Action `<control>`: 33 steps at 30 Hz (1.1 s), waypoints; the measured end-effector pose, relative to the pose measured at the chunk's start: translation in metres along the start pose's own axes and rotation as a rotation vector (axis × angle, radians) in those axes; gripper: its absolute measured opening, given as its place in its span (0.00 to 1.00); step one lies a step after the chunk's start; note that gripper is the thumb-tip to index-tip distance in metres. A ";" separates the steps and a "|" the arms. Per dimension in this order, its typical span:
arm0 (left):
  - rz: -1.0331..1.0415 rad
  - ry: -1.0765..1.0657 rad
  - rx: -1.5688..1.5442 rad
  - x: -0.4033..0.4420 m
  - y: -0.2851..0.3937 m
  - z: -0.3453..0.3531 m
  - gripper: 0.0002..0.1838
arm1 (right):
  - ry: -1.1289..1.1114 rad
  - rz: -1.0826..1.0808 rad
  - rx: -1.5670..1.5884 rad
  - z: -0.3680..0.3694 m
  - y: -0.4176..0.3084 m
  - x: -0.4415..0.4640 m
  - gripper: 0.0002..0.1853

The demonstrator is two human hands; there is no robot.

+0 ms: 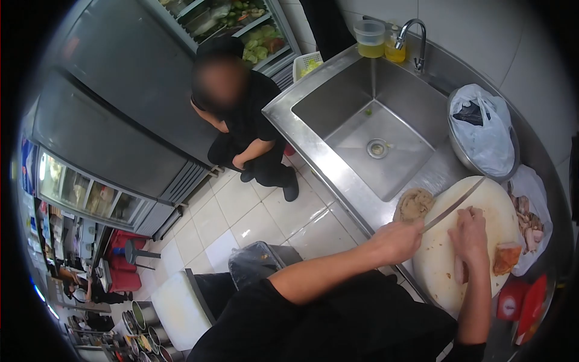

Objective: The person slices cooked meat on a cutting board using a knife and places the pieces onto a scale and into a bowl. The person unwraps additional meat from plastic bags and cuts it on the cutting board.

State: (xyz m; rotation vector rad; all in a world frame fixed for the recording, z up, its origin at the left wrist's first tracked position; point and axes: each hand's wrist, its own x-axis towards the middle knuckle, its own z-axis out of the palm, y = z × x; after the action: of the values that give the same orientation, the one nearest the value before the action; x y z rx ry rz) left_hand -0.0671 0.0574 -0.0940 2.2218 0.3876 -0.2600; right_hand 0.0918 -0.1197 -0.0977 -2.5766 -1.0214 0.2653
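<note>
Left hand (399, 241) closed, right hand (469, 234) bent low

From my remote seat I see the left forearm reaching across to the right, bare below a black sleeve, its fist wrapped round the handle of a long, narrow, grey metal knife (449, 210). The blade slants away over a thick, rounded, off-white cutting board (437, 259), its edge near the right fingertips.

I have the right forearm running nearly straight away from the body, wrist over the board and fingers bent down toward its surface. I cannot tell whether those fingers grip anything; the palm side is hidden.

A pale pink strip of meat (461, 270) lies on the board beside the right wrist, partly covered by that arm. A reddish-brown, blocky piece of meat (507, 258) sits across from it, near the board's edge. Just beyond that edge I see a translucent plastic bag (538, 182) with cut meat pieces.
</note>
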 end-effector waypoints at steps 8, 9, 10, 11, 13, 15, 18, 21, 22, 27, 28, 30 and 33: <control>-0.065 -0.049 0.053 0.000 -0.012 0.015 0.15 | 0.087 -0.014 0.031 0.010 0.045 0.020 0.13; -0.088 -0.046 0.059 -0.004 -0.001 0.006 0.15 | 0.069 0.013 0.045 0.011 0.047 0.017 0.11; -0.064 -0.027 0.065 -0.006 0.000 0.007 0.16 | 0.078 0.016 0.061 0.013 0.051 0.025 0.10; -0.036 0.005 0.081 -0.005 0.002 0.005 0.16 | 0.079 0.000 0.072 0.012 0.055 0.027 0.07; -0.003 0.027 0.116 -0.011 0.004 0.010 0.16 | 0.030 0.046 0.138 0.007 0.062 0.031 0.05; -0.075 -0.034 0.072 -0.013 0.011 0.011 0.16 | 0.018 0.089 0.109 0.007 0.066 0.027 0.06; -0.119 -0.089 0.094 -0.011 0.007 0.014 0.16 | 0.038 0.127 0.048 0.008 0.059 0.027 0.07; -0.146 -0.106 0.132 -0.010 0.005 0.018 0.16 | 0.064 0.102 0.021 0.006 0.060 0.027 0.06; -0.148 -0.097 0.143 -0.011 0.005 0.017 0.16 | 0.100 0.087 0.017 0.009 0.062 0.028 0.04; -0.129 -0.039 0.264 -0.015 0.017 0.021 0.18 | 0.130 0.070 -0.149 -0.002 0.090 0.040 0.06; -0.169 -0.062 0.241 -0.015 0.023 0.019 0.18 | 0.141 0.098 -0.212 -0.008 0.106 0.045 0.08; -0.253 -0.107 0.191 -0.016 0.034 0.014 0.20 | 0.139 0.117 -0.403 -0.025 0.162 0.063 0.09; -0.214 -0.033 0.209 -0.017 0.025 0.021 0.19 | 0.029 0.283 -0.503 -0.095 0.212 0.051 0.14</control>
State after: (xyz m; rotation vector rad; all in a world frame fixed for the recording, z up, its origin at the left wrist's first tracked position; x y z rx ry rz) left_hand -0.0753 0.0229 -0.0838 2.3775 0.6055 -0.4695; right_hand 0.2894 -0.2519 -0.0953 -3.1730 -0.7849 0.0395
